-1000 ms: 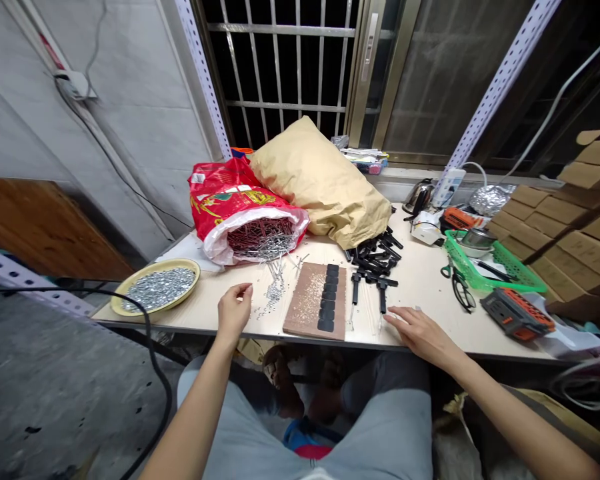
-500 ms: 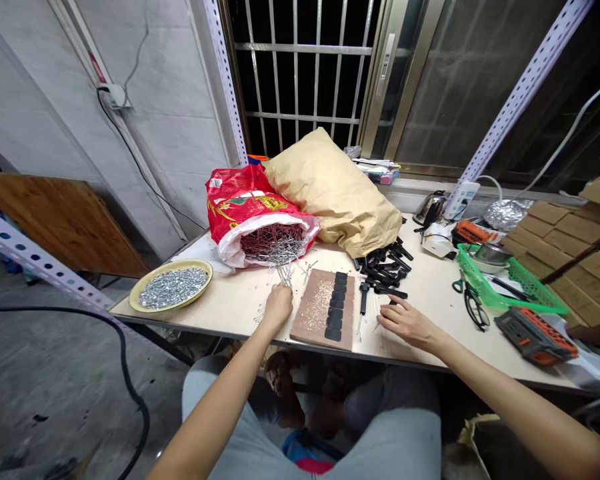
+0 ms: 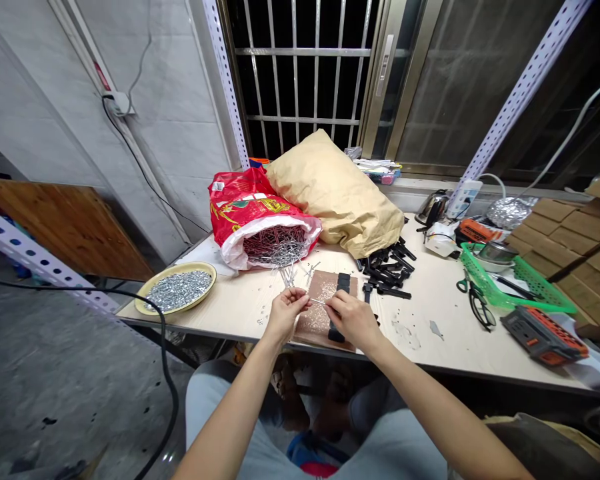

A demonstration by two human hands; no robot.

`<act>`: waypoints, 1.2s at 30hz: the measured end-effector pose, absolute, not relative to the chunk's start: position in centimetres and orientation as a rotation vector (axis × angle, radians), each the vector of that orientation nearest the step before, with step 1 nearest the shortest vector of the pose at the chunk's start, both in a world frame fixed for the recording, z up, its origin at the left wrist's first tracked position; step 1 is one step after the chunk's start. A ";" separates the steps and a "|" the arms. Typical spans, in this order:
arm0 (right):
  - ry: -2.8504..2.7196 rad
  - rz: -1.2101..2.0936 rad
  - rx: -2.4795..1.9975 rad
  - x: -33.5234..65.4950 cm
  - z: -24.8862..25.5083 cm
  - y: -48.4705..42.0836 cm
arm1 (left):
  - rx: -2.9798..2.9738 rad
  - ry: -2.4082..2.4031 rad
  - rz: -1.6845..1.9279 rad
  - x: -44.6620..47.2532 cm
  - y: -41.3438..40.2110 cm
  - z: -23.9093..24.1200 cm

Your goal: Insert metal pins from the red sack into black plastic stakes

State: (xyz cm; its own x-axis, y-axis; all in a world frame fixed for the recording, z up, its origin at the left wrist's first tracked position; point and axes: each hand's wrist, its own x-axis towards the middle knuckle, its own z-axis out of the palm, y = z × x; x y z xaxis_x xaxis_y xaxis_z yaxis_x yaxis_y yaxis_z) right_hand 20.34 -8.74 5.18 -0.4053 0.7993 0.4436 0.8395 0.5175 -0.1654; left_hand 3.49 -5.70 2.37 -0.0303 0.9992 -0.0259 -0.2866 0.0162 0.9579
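My left hand [image 3: 286, 311] and my right hand [image 3: 351, 318] are closed and meet over a brown board [image 3: 320, 313] at the table's front edge. Between them they pinch a thin metal pin [image 3: 317, 302], which spans the gap between the fingertips. What else my right hand holds is hidden. A row of black pads [image 3: 342, 283] lies on the board. Loose metal pins [image 3: 290, 273] spill from a red bag [image 3: 253, 213] just behind the hands. A heap of black plastic handles [image 3: 386, 267] lies to the right of the board.
A yellow dish [image 3: 148, 303] of small silver parts stands at the table's left corner. A tan sack [image 3: 330, 190] lies at the back. Scissors [image 3: 473, 300], a green basket [image 3: 517, 280], an orange-grey box [image 3: 543, 333] and cardboard boxes [image 3: 565, 237] are on the right. A black cable [image 3: 167, 387] hangs on the left.
My left hand lifted a pin off the table and moved right. My right hand left the table by the black handles and came in to meet it over the board.
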 end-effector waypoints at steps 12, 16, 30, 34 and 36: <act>-2.323 -0.278 -1.359 20.1 5.9 -9.7 | 0.850 0.920 1.358 4.7 -7.4 2.1; -2.282 -0.264 -1.354 19.7 5.6 -9.9 | 0.880 0.923 1.402 5.2 -7.7 1.9; -2.265 0.367 -1.305 21.0 5.4 -9.9 | 1.060 0.881 1.255 5.5 -8.1 2.0; -2.305 0.471 -1.172 23.1 5.4 -11.1 | 1.006 0.967 1.343 5.5 -7.9 2.0; -2.346 0.451 -1.150 24.2 5.2 -11.8 | 1.014 0.994 1.336 5.8 -7.9 2.0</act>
